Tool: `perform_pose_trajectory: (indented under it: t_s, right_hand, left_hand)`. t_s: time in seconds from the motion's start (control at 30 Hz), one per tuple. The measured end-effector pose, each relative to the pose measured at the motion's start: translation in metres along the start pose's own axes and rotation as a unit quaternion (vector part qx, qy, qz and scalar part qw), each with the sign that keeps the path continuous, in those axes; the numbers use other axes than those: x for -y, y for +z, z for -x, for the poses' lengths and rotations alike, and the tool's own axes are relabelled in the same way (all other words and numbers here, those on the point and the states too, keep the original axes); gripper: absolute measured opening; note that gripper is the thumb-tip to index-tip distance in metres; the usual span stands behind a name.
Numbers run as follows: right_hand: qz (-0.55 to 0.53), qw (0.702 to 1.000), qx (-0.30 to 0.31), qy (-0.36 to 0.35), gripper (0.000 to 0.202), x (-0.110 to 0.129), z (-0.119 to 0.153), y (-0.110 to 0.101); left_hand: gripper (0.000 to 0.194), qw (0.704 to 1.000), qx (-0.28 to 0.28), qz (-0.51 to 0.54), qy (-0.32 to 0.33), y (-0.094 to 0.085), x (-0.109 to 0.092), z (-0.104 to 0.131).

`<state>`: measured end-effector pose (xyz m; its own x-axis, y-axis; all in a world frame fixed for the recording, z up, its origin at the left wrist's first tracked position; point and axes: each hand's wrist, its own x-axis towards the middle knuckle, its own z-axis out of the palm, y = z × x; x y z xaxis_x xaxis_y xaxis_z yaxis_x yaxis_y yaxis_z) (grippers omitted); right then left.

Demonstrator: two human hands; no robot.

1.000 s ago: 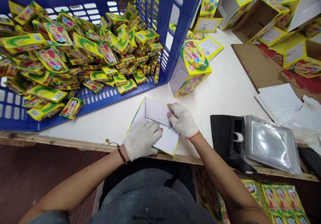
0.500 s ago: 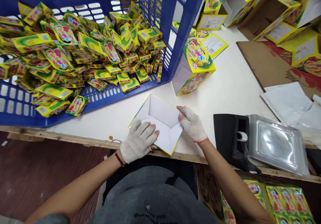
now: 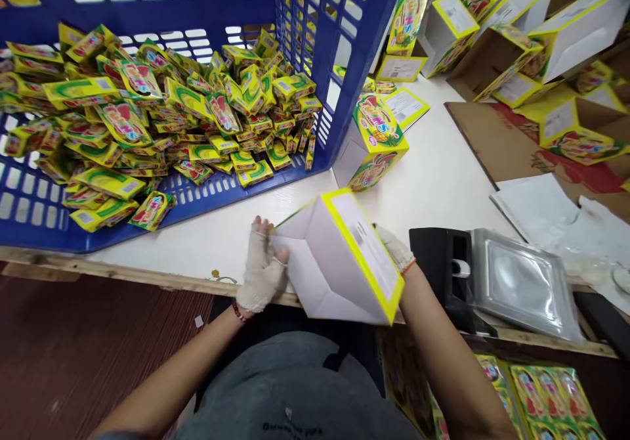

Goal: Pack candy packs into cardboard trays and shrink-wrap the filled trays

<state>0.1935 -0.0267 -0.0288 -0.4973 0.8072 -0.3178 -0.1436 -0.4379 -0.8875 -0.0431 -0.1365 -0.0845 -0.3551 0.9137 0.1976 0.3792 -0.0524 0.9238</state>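
Note:
An open carton [image 3: 315, 266] with white inner walls and a yellow-edged, printed outer side is tilted over the front of the table. My left hand [image 3: 260, 268], in a white fingerless glove, is at the carton's left edge with its thumb and fingers apart. On the carton's far right side is my gloved right hand [image 3: 394, 248], its fingers mostly hidden behind the printed panel. A blue crate [image 3: 207, 194] at the upper left holds a heap of small yellow-green packs [image 3: 123, 125]. Beside the crate's corner stands a closed-looking printed carton [image 3: 377, 141].
On the right are a black tape-dispenser-like device [image 3: 440, 276], a clear plastic tray [image 3: 524, 282], white papers [image 3: 536, 210] and flat brown cardboard [image 3: 477, 131]. Several open cartons [image 3: 497, 59] are piled at the upper right. The table's wooden edge [image 3: 147, 279] runs along the front.
The carton has been lifted and tilted, so its printed outer side now shows. My left hand has moved from inside it to its left edge, and my right hand has gone behind it.

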Motion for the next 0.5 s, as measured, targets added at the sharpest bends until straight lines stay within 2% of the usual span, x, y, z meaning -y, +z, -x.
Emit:
perform_pose_trajectory:
  t_s: [0.07, 0.13, 0.2, 0.27, 0.3, 0.37, 0.43, 0.5]
  right_hand:
    - [0.047, 0.998, 0.018, -0.029, 0.019, 0.018, 0.011, 0.024]
    - [0.121, 0.989, 0.048, -0.073, 0.015, 0.032, 0.019, 0.051]
    - [0.302, 0.937, 0.112, -0.133, 0.017, 0.044, 0.023, 0.072]
    - [0.453, 0.863, 0.160, -0.157, 0.024, 0.055, 0.026, 0.078]
    - [0.489, 0.842, 0.163, -0.158, 0.027, 0.060, 0.028, 0.076]
    - [0.508, 0.834, 0.125, -0.172, 0.029, 0.068, 0.032, 0.062]
    - [0.505, 0.836, 0.048, -0.209, 0.030, 0.072, 0.036, 0.041]
    - [0.524, 0.820, 0.013, -0.230, 0.034, 0.070, 0.036, 0.019]
  left_hand:
    - [0.056, 0.993, 0.066, 0.082, -0.047, 0.011, -0.010, -0.004]
    - [0.044, 0.969, 0.100, 0.173, -0.144, 0.015, -0.016, -0.012]
    - [0.051, 0.940, 0.080, 0.242, -0.226, 0.008, -0.017, -0.025]
    - [0.066, 0.918, 0.029, 0.291, -0.268, -0.008, -0.013, -0.037]
    - [0.071, 0.910, 0.004, 0.309, -0.276, -0.017, -0.010, -0.040]
    - [0.073, 0.903, -0.026, 0.328, -0.277, -0.035, -0.005, -0.040]
    - [0.078, 0.931, 0.009, 0.279, -0.236, -0.043, -0.005, -0.030]
    - [0.085, 0.964, 0.072, 0.186, -0.176, -0.038, -0.009, -0.019]
